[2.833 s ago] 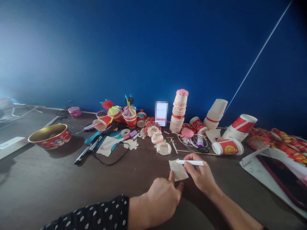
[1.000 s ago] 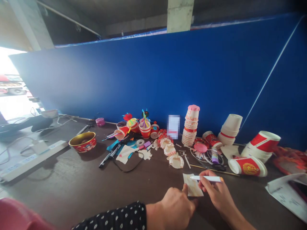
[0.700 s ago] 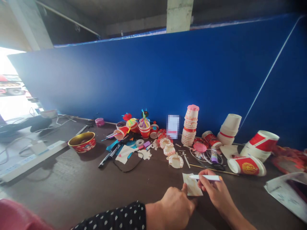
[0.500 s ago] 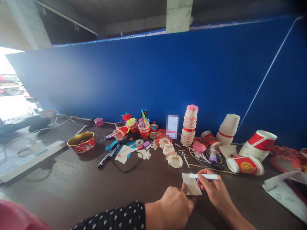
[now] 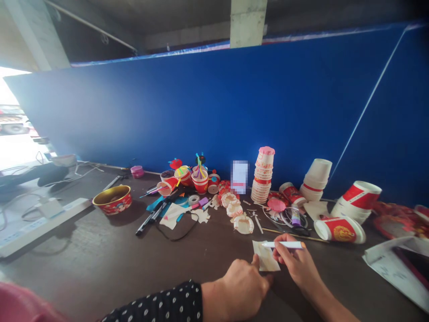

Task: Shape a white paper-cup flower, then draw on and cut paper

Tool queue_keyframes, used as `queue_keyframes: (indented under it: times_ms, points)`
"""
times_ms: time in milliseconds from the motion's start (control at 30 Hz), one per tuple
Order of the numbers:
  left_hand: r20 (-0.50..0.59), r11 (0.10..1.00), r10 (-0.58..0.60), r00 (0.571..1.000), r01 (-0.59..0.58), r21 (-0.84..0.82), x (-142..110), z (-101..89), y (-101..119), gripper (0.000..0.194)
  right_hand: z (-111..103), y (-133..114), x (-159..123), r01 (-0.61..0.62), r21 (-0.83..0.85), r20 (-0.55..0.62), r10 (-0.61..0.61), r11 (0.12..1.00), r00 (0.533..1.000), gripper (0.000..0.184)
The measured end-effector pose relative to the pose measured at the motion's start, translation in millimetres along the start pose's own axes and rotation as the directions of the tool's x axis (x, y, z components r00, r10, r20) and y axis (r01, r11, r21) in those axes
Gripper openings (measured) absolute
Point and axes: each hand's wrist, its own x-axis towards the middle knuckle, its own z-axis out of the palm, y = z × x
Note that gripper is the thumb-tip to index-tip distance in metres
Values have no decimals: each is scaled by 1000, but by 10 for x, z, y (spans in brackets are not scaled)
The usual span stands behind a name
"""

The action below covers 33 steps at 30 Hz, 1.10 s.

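A small cream piece of paper point(image 5: 263, 264) lies on the dark table in front of me. My left hand point(image 5: 241, 286), in a black sleeve with white marks, rests at its near left edge, fingers mostly curled and the thumb pressing on the sheet. From the right, my right hand point(image 5: 295, 264) pinches a white marker point(image 5: 291, 245) with an orange end. The marker is held almost level, its tip over the upper part of the paper. Whether the tip touches the sheet I cannot tell.
Behind the paper lie cut cup pieces point(image 5: 243, 224) and scraps. A tall cup stack point(image 5: 262, 179) stands further back; more paper cups point(image 5: 342, 230) lie to the right. A red-gold bowl point(image 5: 113, 203), pens point(image 5: 150, 219) and a power strip point(image 5: 63, 211) are on the left.
The whole view has shifted slightly. Both hands keep the same hold, and the marker stays over the upper part of the paper.
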Motion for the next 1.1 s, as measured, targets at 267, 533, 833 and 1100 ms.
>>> queue_keyframes:
  times_ms: [267,533,833,1100]
  points:
    - [-3,1000,2,1000,-2,8,6,32,-7,27,5,-46,-7,-10,-6,-10,10,1000,1000,23]
    - [-2,1000,4,1000,-4,-5,3,0,0,26,5,-20,-1,-6,-2,-4,6,1000,1000,23]
    - [38,1000,-10,999,10,-12,6,-37,-2,27,3,8,-2,3,-4,-5,-3,1000,1000,23]
    - [28,1000,-6,1000,6,-17,13,9,-2,29,8,-12,-1,6,-4,-12,-7,1000,1000,24]
